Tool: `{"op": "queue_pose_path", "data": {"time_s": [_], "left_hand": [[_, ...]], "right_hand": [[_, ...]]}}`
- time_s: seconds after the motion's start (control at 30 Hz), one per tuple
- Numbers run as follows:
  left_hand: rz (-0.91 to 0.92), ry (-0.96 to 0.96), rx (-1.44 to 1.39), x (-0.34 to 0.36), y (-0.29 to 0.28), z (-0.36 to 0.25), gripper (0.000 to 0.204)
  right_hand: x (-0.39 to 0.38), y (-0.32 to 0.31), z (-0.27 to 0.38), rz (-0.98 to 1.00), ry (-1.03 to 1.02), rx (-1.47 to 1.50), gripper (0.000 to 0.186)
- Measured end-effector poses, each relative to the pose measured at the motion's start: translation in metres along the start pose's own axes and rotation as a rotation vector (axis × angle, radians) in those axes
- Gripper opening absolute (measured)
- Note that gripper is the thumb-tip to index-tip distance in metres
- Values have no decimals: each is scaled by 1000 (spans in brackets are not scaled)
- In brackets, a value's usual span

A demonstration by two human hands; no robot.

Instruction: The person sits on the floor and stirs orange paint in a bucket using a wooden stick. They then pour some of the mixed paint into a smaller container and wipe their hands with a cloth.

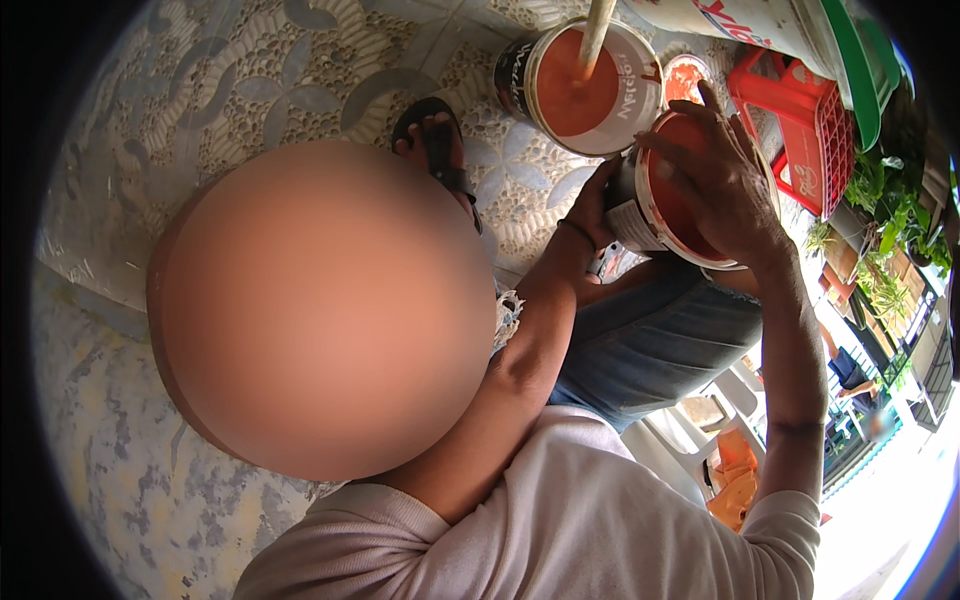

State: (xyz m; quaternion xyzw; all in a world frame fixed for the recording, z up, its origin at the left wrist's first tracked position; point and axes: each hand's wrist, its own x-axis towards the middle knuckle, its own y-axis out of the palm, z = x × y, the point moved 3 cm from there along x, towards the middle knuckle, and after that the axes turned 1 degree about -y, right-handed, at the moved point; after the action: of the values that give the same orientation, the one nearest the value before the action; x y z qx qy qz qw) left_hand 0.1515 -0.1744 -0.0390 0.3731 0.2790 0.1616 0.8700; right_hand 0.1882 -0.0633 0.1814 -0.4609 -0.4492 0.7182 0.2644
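My left hand (593,208) grips the side of a tilted paint can (632,222) with orange-red paint inside. My right hand (722,178) is over that can's mouth, fingers spread and partly covering it. Just beyond stands a white-rimmed bucket (578,100) of orange paint with a pale stick (596,32) standing in it. A small orange-smeared container (687,75) is beside the bucket, partly hidden behind my right hand.
A red plastic crate (815,150), a white bucket with green rim (760,25), plants (885,200) and a person (855,380) by railings are on the right. A white plastic chair (665,445) is behind my knee. Patterned floor tiles (270,75) lie ahead.
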Motion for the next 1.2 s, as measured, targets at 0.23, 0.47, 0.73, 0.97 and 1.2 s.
{"op": "queue_pose_path", "data": {"time_s": [0.23,0.47,0.73,0.97,1.2], "left_hand": [[-36,-16,-1,1,-3,1,55],[-49,5,1,3,-9,-1,56],[28,-33,-50,6,-10,0,51],[27,-9,-8,5,-6,-2,53],[-66,-6,13,6,-10,-2,55]], "right_hand": [[-5,1,-4,28,136,679,33],[-21,-42,10,-48,-92,229,34],[-45,-7,65,94,200,19,39],[-55,-4,71,22,243,131,43],[-24,-23,-11,-204,103,-98,40]]}}
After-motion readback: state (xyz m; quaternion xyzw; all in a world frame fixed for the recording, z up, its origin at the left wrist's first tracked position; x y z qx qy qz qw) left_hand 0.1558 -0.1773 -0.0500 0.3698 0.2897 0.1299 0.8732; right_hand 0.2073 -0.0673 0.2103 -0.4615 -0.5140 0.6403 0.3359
